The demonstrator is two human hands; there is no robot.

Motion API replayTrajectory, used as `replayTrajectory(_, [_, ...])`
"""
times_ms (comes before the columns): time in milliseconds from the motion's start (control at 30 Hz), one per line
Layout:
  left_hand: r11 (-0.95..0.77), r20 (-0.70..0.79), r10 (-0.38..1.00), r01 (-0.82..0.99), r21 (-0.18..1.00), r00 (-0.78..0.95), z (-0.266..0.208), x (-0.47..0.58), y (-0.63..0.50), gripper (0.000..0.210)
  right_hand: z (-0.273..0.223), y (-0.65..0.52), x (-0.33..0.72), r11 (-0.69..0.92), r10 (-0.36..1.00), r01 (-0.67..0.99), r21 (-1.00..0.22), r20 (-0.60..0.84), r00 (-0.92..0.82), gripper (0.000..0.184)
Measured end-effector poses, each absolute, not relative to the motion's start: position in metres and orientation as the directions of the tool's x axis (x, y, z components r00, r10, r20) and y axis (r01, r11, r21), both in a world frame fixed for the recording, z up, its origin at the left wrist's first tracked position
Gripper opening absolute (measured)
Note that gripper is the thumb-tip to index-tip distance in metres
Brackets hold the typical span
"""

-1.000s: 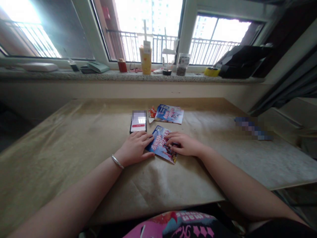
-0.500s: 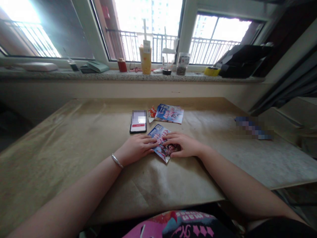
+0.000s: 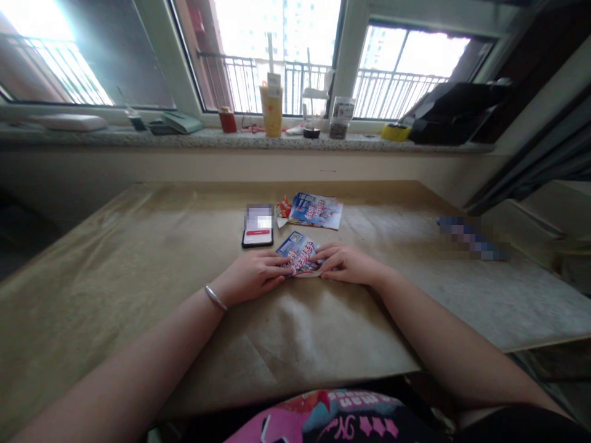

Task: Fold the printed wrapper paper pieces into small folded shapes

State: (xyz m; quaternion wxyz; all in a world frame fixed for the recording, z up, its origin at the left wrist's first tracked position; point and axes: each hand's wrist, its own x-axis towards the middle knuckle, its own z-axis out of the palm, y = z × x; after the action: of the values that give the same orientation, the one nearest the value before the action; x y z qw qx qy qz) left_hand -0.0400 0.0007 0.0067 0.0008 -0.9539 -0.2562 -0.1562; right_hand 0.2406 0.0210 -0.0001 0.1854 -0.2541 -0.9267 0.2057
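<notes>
A printed blue, white and red flyer (image 3: 300, 251) lies on the table in front of me, its lower part folded out of sight. My left hand (image 3: 255, 275) grips its left side, fingers over the paper and thumb near the lower edge. At its right side my right hand (image 3: 347, 264) is closed on the paper, fingertips at the lower right edge, where a pale strip shows. Just beyond the flyer is a stack of similar flyers (image 3: 317, 210). Next to that stack rests a small orange-red and white folded paper piece (image 3: 283, 208).
A phone (image 3: 258, 237) with its screen lit lies left of the flyers. On the far right of the table (image 3: 184, 227) is a blurred blue item (image 3: 471, 239). The windowsill (image 3: 184, 139) bears a yellow drink cup (image 3: 272, 111), jars and a black object (image 3: 452, 117).
The flyer's lower tip, with its printed picture, has been folded away, leaving a straighter lower edge. My right hand has shifted slightly right and its fingers have drawn together.
</notes>
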Motion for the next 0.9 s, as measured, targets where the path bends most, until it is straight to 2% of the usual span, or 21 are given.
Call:
replayTrajectory(133, [-0.858, 0.231, 0.513, 0.5, 0.116, 0.827, 0.01, -0.038, -0.005, 0.034, 0.003, 0.021, 0.244, 0.786, 0.527, 0.359, -0.503, 0.241, -0.815, 0.012])
replayTrajectory(300, [-0.835, 0.183, 0.55, 0.544, 0.084, 0.815, 0.008, -0.035, -0.006, 0.037, 0.005, 0.019, 0.246, 0.785, 0.515, 0.334, -0.522, 0.249, -0.82, 0.012])
replayTrajectory(400, [-0.826, 0.165, 0.563, 0.553, 0.106, 0.81, 0.008, -0.035, -0.005, 0.039, 0.007, 0.018, 0.246, 0.775, 0.528, 0.349, -0.526, 0.236, -0.816, 0.014])
replayTrajectory(700, [-0.836, 0.141, 0.544, 0.519, 0.179, 0.827, 0.016, -0.034, -0.01, 0.037, 0.007, 0.02, 0.243, 0.728, 0.631, 0.478, -0.491, 0.208, -0.747, 0.022])
replayTrajectory(900, [-0.807, 0.163, 0.583, 0.546, 0.223, 0.796, 0.018, -0.033, -0.012, 0.035, 0.001, 0.018, 0.236, 0.562, 0.799, 0.641, -0.522, 0.143, -0.584, 0.018])
